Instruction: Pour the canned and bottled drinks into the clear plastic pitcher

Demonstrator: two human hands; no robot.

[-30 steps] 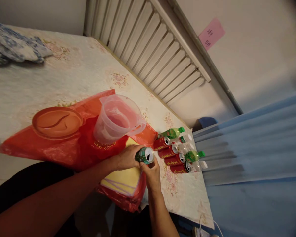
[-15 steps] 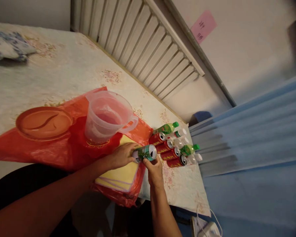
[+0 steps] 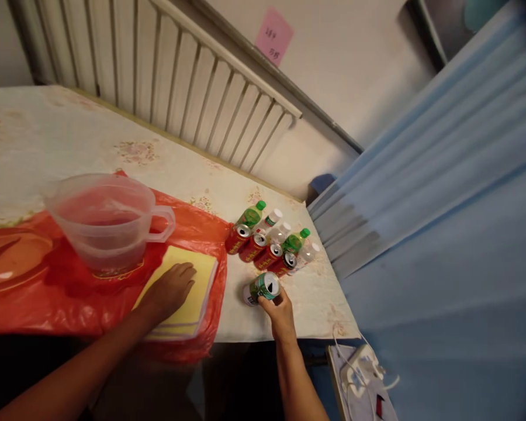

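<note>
My right hand (image 3: 281,311) grips a green and white drink can (image 3: 259,289) by its side, close to the tablecloth, with the opened top facing up. Whether its base touches the table I cannot tell. My left hand (image 3: 172,289) lies flat and empty on a stack of yellow cloths (image 3: 207,266). Behind the can stands a row of several red cans (image 3: 267,256), their tops opened. Several plastic bottles line up behind them, among them a green-capped bottle (image 3: 251,215).
A clear plastic jug (image 3: 109,225) stands on a red plastic bag (image 3: 193,216), beside an orange lid-like dish (image 3: 9,257). A floral tablecloth (image 3: 135,153) covers the table. At the right hang blue curtains (image 3: 429,245); white cables and a power strip (image 3: 362,371) lie below the table edge.
My left hand has let go of the green can and moved left onto the yellow cloths. My right hand has lowered the can toward the table before the red cans. The view has swung right.
</note>
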